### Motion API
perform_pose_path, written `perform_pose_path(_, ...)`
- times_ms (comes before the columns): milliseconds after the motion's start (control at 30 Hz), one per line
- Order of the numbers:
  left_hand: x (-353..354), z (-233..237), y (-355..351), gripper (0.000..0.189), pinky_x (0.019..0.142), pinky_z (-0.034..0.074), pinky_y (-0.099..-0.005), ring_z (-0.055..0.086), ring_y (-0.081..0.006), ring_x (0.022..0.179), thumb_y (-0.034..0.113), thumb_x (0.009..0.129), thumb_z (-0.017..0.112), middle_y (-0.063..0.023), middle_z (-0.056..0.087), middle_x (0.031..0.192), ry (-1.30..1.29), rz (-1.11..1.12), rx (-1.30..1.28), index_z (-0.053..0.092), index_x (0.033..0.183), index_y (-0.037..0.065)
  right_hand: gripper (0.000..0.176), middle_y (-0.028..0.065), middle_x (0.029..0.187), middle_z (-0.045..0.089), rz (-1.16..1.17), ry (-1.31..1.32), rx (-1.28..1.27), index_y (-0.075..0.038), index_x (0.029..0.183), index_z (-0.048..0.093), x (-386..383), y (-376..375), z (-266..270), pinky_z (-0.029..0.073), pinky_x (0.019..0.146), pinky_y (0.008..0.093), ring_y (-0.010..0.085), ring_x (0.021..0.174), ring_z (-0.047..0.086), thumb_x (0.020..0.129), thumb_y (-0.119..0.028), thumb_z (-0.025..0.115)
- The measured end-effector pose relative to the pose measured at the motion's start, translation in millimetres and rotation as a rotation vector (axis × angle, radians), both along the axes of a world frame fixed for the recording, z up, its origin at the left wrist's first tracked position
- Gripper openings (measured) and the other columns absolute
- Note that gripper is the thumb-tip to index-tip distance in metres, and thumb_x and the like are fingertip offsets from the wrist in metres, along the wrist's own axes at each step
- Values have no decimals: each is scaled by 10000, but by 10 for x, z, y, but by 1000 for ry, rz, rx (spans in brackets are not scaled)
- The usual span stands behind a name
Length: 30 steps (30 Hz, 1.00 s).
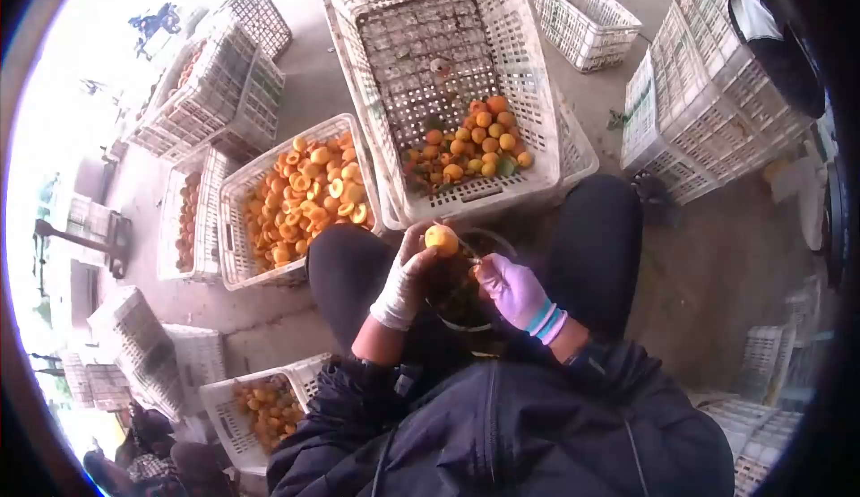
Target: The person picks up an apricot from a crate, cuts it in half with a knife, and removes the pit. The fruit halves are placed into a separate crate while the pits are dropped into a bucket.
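Note:
My left hand [400, 284], in a white glove, has its fingers closed around a whole orange apricot [442, 240] above my lap. Just right of it, my right hand [518, 293] wears a lilac glove with a teal-striped cuff. Its fingers are closed on a small, thin tool [472, 258] whose tip points at the apricot; its exact kind is too small to make out. Before my knees, a large white crate [548, 138] leans towards me with whole apricots [484, 138] and a few leaves gathered at its near end. Below my hands is a round rim [466, 328], its contents dark.
A white crate [226, 219] of halved apricots [309, 188] stands by my left knee, with another fruit crate [167, 228] beyond. Stacked crates rise at the left [210, 94] and right [708, 94]. Lower left, another person's dark-clothed leg [199, 468] shows near a crate [219, 407] of fruit.

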State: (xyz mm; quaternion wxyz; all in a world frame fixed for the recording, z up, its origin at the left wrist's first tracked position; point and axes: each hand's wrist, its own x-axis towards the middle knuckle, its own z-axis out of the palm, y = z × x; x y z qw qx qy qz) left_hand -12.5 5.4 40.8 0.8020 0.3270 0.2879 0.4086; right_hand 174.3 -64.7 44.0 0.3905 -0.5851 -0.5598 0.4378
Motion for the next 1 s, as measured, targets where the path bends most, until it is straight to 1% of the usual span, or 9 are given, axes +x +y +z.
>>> perform_pose_path(33, 4, 7, -4, 597, 965, 431, -346, 521, -201, 1105, 333, 880, 676, -75, 500, 1218, -5, 3, 2, 400, 1344, 78, 320, 190, 759, 640, 3, -5, 2, -13, 983, 606, -10, -7, 3, 474, 618, 394, 353, 698, 628, 975, -325, 539)
perform_pose_path(100, 13, 34, -14, 580, 962, 429, -320, 525, -174, 1085, 304, 888, 677, -56, 515, 1207, 191, 15, 124, 412, 1351, 75, 307, 206, 801, 650, -1, -69, 31, -13, 970, 601, -39, -8, 14, 488, 643, 410, 373, 761, 641, 962, -316, 561)
perform_pose_path(433, -3, -122, -6, 587, 974, 431, -306, 542, -163, 1087, 284, 865, 723, -55, 560, 1190, 161, 33, 158, 454, 1319, 27, 280, 200, 854, 672, 21, -192, 92, 10, 966, 603, -78, 29, 19, 514, 691, 401, 371, 824, 654, 944, -269, 589)
perform_pose_path(533, 10, -146, -18, 554, 901, 475, -301, 567, -165, 1030, 257, 867, 721, -51, 560, 1163, 215, -25, 228, 461, 1308, 45, 305, 209, 879, 674, 22, -250, 92, 24, 987, 612, -80, 29, -41, 518, 702, 401, 372, 831, 652, 941, -277, 591)
perform_pose_path(633, 17, -199, -40, 577, 916, 462, -301, 554, -163, 1054, 290, 870, 715, -51, 560, 1169, 155, -19, 214, 449, 1322, 51, 341, 216, 895, 672, 17, -297, 99, 26, 1016, 618, -118, 50, -105, 519, 698, 406, 378, 829, 649, 941, -305, 586)
perform_pose_path(700, 33, -161, -44, 600, 991, 427, -320, 549, -184, 1110, 318, 873, 710, -67, 559, 1220, -27, -3, -36, 440, 1324, 28, 366, 216, 896, 671, -2, -344, 119, 24, 1046, 622, -160, 77, -27, 519, 688, 414, 386, 820, 645, 938, -324, 580)
perform_pose_path(833, 91, -44, -47, 595, 967, 435, -307, 554, -168, 1072, 319, 887, 693, -55, 558, 1193, -172, 10, -64, 425, 1342, 44, 317, 202, 870, 672, 26, -403, 169, -9, 1007, 622, -178, 114, -38, 514, 671, 429, 383, 802, 645, 932, -315, 582)
perform_pose_path(900, 85, -122, -48, 591, 934, 446, -293, 557, -152, 1023, 332, 903, 671, -46, 554, 1159, 170, 7, 153, 414, 1360, 59, 244, 186, 836, 670, 21, -512, 139, -42, 941, 602, -179, 116, 49, 506, 644, 448, 385, 776, 639, 922, -285, 586)
perform_pose_path(1000, 51, -187, -21, 581, 911, 449, -274, 547, -135, 1009, 332, 908, 666, -37, 546, 1147, 248, -17, 198, 418, 1362, 68, 219, 177, 809, 663, 9, -493, 154, -60, 896, 573, -176, 117, 43, 495, 619, 466, 390, 745, 632, 919, -278, 581)
